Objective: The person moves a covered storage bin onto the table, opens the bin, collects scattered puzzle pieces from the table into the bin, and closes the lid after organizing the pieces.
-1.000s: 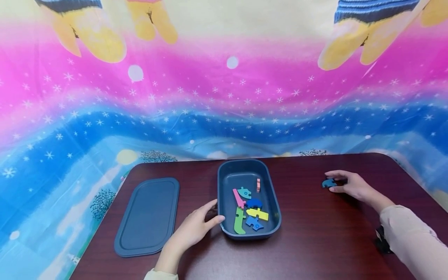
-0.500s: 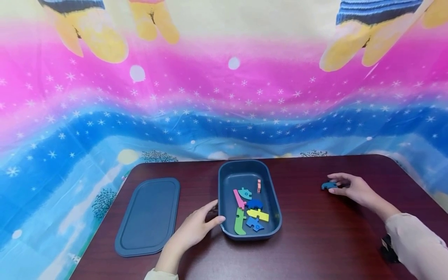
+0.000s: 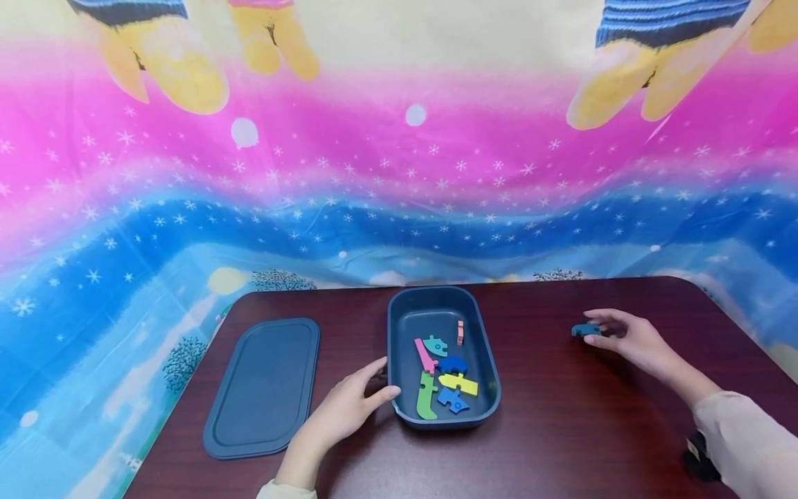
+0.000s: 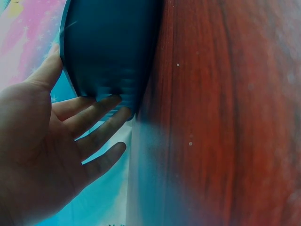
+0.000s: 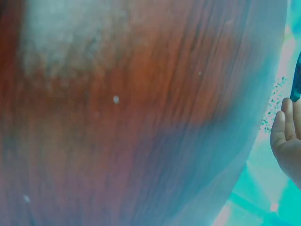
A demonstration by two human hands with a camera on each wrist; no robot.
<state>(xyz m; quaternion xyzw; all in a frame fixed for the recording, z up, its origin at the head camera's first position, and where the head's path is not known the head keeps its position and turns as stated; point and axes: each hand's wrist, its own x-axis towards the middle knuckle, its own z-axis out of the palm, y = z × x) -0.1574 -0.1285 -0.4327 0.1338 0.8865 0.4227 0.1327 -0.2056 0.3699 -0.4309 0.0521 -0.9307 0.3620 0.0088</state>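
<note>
In the head view my left hand [image 3: 349, 400] holds the near left side of a dark blue-grey plastic container [image 3: 490, 360]. Its thumb is at the rim; its fingers touch the outer wall, as the left wrist view shows with the hand [image 4: 51, 136] against the container [image 4: 108, 47]. Over the right part of the table, my right hand [image 3: 636, 339] pinches a small teal puzzle piece [image 3: 583, 330] between thumb and fingers. The right wrist view catches only part of that hand [image 5: 288, 141] at its edge. Inside the container lie several puzzle pieces, including green [image 3: 427, 396] and yellow [image 3: 460, 385] ones.
A matching flat lid [image 3: 264, 388] lies on the dark red-brown table [image 3: 548, 443], left of the container. Behind the table hangs a printed cloth [image 3: 386, 166]. A small black object [image 3: 701, 459] shows beneath the right sleeve.
The teal piece has turned in my right fingers and now shows more of its edge. The right forearm has shifted slightly to the right. My left hand and the container keep their places.
</note>
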